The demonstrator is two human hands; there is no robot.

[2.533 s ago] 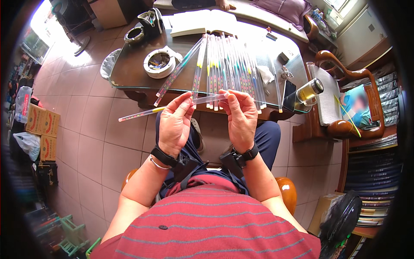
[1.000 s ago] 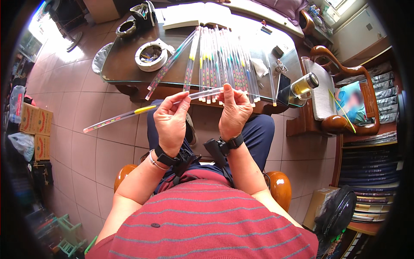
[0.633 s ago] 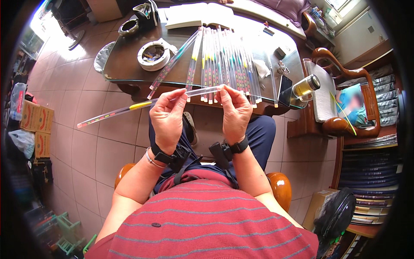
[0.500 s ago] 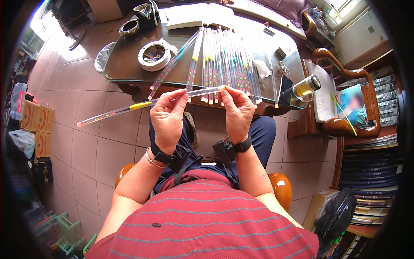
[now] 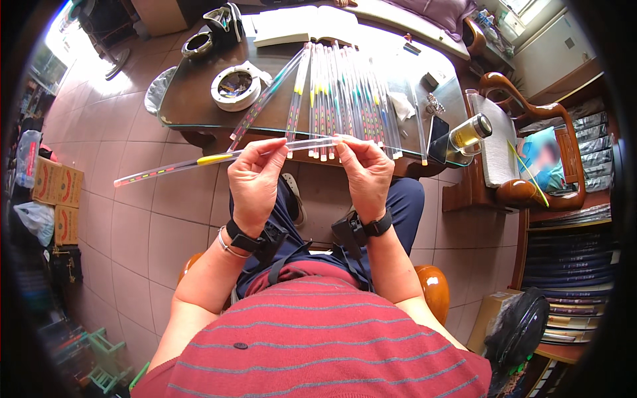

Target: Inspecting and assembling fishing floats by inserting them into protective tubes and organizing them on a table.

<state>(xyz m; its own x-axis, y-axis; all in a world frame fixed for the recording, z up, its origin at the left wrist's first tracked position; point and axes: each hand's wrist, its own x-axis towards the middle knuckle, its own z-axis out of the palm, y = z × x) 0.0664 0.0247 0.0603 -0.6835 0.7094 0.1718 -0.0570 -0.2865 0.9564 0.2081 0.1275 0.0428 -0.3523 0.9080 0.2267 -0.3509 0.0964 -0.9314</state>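
A long clear tube (image 5: pixel 166 170) with a slim banded stick inside, apparently a fishing float with a yellow part, is held crosswise in front of the table's near edge. My left hand (image 5: pixel 254 189) pinches it partway along, and its banded end sticks out to the left. At the tube's right end, my right hand (image 5: pixel 363 174) closes thumb and fingers on it; the very tip is hidden by the fingers. Just beyond my hands, several similar tubes (image 5: pixel 323 109) lie side by side on the table, some with their ends past its near edge.
The glass-topped table (image 5: pixel 192 109) bears a white round container (image 5: pixel 236 87), an open book (image 5: pixel 285 26), a phone (image 5: pixel 437 136) and a lidded bottle of yellow liquid (image 5: pixel 470 134). A wooden armchair (image 5: pixel 524 192) stands at right; cardboard boxes (image 5: pixel 60 186) are stacked at left.
The tube's left end has risen slightly and shifted a little left, so it lies more level. Both hands keep their pinch, with the right fingers moved slightly left.
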